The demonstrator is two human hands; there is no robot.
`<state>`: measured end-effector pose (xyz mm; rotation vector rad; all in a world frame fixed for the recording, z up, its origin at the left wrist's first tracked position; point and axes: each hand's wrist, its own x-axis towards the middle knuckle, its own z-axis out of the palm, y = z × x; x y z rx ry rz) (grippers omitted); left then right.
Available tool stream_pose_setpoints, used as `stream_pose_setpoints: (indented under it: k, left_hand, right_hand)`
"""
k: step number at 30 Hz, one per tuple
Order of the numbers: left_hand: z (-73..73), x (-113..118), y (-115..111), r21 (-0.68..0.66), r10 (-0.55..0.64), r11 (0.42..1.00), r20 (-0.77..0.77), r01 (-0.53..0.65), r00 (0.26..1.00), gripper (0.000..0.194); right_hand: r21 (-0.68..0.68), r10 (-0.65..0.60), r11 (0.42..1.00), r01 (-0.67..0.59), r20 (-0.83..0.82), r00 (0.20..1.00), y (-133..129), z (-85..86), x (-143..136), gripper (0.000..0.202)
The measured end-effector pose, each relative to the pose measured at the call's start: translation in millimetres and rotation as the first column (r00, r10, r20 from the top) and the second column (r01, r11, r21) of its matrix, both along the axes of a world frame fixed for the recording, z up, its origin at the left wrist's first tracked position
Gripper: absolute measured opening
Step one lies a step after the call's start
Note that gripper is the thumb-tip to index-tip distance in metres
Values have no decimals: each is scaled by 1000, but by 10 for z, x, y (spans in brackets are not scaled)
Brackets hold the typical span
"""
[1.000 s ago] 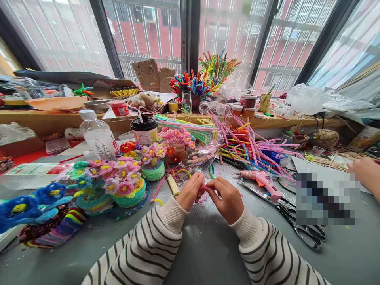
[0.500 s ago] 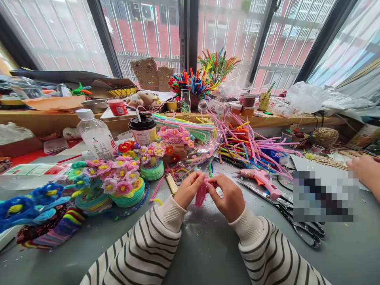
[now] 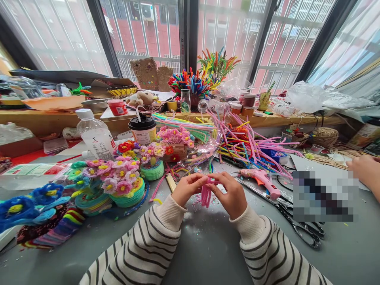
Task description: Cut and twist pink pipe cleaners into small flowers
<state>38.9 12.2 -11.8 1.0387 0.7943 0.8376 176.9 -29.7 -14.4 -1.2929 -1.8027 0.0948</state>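
Note:
Pink pipe cleaners, folded into a small looped bundle, hang down between my two hands above the grey table. My left hand pinches the top of the bundle from the left, thumb and fingers together. From the other side, my right hand grips the same bundle with thumb and forefinger. Behind the fingers lie loose glitter bits and a clear plastic wrapper. Just left of my left hand is a cream-coloured stick-like tool.
Pipe-cleaner flower pots stand on the left, near a water bottle and a lidded cup. Loose pipe cleaners are heaped behind. A pink glue gun and black-handled scissors lie right. Another person's hand shows at the right edge.
The pink bundle has turned and shifted slightly right, so its separate loops now show more clearly. My right fingers have moved up over its top. Both hands keep hold of it.

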Motion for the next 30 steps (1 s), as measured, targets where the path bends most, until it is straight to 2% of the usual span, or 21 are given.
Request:
stream_pose_setpoints:
  k: [10,21,25,30]
  left_hand:
    - [36,-18,-15,-29,25,999,-48,-26,999,30]
    - [-25,16,-35,-61,-114,992,-39,112,993,37]
    - [-41,28,-40,9,-133,991,-54,133,990,36]
    - [-56,36,-31,111,-124,983,-185,147,975,38]
  right_hand:
    - [3,91,996,-90,-30,995,0,14,-2,21]
    - [14,138,990,-138,27,990,46,-63,-12,22]
    - [31,119,992,-121,58,991,41,-58,-13,21]
    - [49,83,995,-90,131,988,34,-60,-21,18]
